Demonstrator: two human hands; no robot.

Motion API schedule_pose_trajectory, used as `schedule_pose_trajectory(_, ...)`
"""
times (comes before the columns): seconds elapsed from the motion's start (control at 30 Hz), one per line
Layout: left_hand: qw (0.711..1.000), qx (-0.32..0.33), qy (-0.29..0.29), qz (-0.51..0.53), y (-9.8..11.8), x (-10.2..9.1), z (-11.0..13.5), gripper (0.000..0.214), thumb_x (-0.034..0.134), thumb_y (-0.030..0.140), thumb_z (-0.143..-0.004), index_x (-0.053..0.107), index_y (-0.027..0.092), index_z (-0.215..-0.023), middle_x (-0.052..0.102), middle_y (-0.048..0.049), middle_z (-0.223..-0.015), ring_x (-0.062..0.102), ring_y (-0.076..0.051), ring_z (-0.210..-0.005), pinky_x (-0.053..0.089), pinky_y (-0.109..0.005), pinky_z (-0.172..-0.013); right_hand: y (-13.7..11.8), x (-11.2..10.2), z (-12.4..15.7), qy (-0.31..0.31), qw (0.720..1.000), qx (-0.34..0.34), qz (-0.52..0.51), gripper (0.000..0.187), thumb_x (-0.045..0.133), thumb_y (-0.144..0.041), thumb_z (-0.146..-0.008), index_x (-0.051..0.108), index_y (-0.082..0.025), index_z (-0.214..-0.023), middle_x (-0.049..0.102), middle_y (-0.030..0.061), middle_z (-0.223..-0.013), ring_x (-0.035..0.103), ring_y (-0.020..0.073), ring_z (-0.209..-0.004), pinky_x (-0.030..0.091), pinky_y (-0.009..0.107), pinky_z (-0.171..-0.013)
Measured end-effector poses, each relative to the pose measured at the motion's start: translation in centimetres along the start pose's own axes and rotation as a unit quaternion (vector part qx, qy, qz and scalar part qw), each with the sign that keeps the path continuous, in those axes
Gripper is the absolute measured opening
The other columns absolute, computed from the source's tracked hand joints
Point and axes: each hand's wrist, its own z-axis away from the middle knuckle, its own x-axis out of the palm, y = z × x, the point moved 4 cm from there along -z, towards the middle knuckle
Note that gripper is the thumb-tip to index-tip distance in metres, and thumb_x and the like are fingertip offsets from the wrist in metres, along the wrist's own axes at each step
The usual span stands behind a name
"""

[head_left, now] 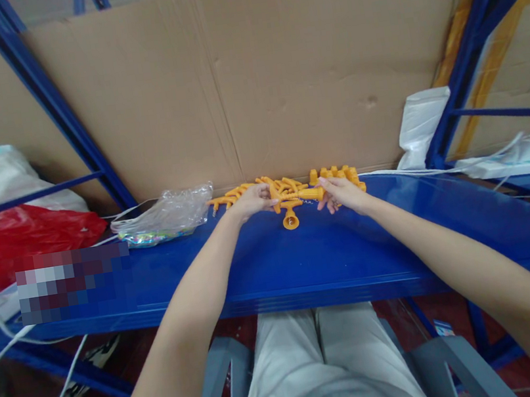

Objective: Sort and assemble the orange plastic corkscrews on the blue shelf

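Observation:
My left hand is closed on a small orange plastic piece that stands nearly upright at the fingertips. My right hand pinches the wide end of an orange cone-shaped plastic piece, its narrow end pointing toward the left hand. Just below them, an orange part with a round, open cup lies on the blue tabletop. Curved orange pieces lie behind and beside the left hand. Behind the right hand is a group of blocky orange pieces. A thin chain shows near the cone, partly hidden.
Cardboard walls off the back, between blue metal posts. To the left are a clear plastic bag on colourful packets and a red bag. A white pouch leans at the back right, near white cables and a power strip.

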Motion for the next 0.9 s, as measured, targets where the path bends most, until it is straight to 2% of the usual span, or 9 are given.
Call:
schedule_pose_trajectory(0.07,1.0,0.001,-0.001,0.003,-0.11,-0.14,-0.06,0.027,0.073,0.005,-0.069,0.053,0.013,-0.085,0.066,-0.0005,-0.079,0.067,-0.012,-0.074,0.058,-0.037,-0.079,-0.29,-0.03,0.23,-0.013,1.0,0.008,-0.015,0.037,0.041,-0.053,-0.095,0.05,-0.018,-0.104,0.068,0.0084,-0.072,0.055,0.0111,-0.046,0.039,0.024,-0.046)
schedule_pose_trajectory(0.13,1.0,0.001,0.0,0.005,-0.16,-0.27,-0.09,0.027,0.073,0.004,-0.069,0.053,0.013,-0.084,0.066,0.0001,-0.077,0.066,-0.012,-0.073,0.058,-0.037,-0.079,-0.51,-0.09,0.39,-0.032,0.999,0.003,-0.024,0.029,0.053,-0.046,-0.092,0.048,-0.019,-0.102,0.069,0.0069,-0.075,0.056,0.0111,-0.049,0.04,0.024,-0.047)
schedule_pose_trajectory(0.2,1.0,0.0,0.003,0.005,-0.17,-0.35,-0.08,0.026,0.072,0.003,-0.069,0.053,0.013,-0.083,0.065,0.0005,-0.076,0.066,-0.012,-0.072,0.058,-0.038,-0.079,-0.51,-0.17,0.44,-0.046,0.999,-0.007,-0.022,0.03,0.064,-0.04,-0.086,0.047,-0.02,-0.101,0.07,0.0046,-0.076,0.057,0.0105,-0.05,0.042,0.023,-0.048)
schedule_pose_trajectory(0.27,1.0,-0.003,0.005,0.003,-0.18,-0.4,-0.04,0.026,0.071,0.001,-0.069,0.051,0.013,-0.08,0.064,0.0012,-0.074,0.066,-0.011,-0.07,0.058,-0.038,-0.078,-0.3,-0.22,0.35,-0.05,0.999,-0.016,-0.011,0.031,0.066,-0.039,-0.084,0.046,-0.02,-0.098,0.069,0.0038,-0.076,0.057,0.01,-0.051,0.042,0.023,-0.049)
schedule_pose_trajectory(0.37,1.0,0.001,-0.003,0.005,-0.18,-0.35,-0.01,0.026,0.071,0.001,-0.068,0.05,0.014,-0.078,0.064,0.0018,-0.073,0.065,-0.01,-0.069,0.058,-0.035,-0.076,0.12,-0.07,0.11,-0.065,0.998,-0.019,0.009,0.031,0.059,-0.048,-0.088,0.049,-0.019,-0.091,0.07,0.0063,-0.078,0.057,0.0105,-0.051,0.043,0.024,-0.049)
schedule_pose_trajectory(0.57,1.0,0.008,-0.016,0.009,-0.12,-0.13,-0.03,0.026,0.071,0.002,-0.068,0.052,0.013,-0.081,0.065,0.0005,-0.076,0.065,-0.01,-0.07,0.059,-0.034,-0.075,0.19,0.14,0.16,-0.059,0.998,0.003,0.037,0.051,0.041,-0.064,-0.09,0.055,-0.017,-0.078,0.068,0.0127,-0.074,0.055,0.0124,-0.049,0.042,0.027,-0.048)
schedule_pose_trajectory(0.77,1.0,-0.003,-0.005,-0.005,0.05,0.09,0.14,0.024,0.068,-0.001,-0.068,0.053,0.013,-0.08,0.066,-0.0006,-0.078,0.066,-0.012,-0.072,0.058,-0.037,-0.077,-0.07,0.38,0.6,-0.058,0.996,0.058,0.047,0.063,0.026,-0.066,-0.093,0.058,-0.014,-0.078,0.064,0.0129,-0.061,0.047,0.0091,-0.041,0.031,0.021,-0.037)
schedule_pose_trajectory(0.9,1.0,-0.007,-0.002,-0.002,0.28,0.24,0.26,0.024,0.068,-0.001,-0.068,0.052,0.013,-0.08,0.065,0.0006,-0.076,0.066,-0.011,-0.071,0.058,-0.036,-0.077,0.13,0.11,0.49,-0.077,0.993,0.089,0.033,0.067,0.014,-0.063,-0.095,0.057,-0.013,-0.084,0.064,0.013,-0.062,0.047,0.009,-0.038,0.029,0.022,-0.036)
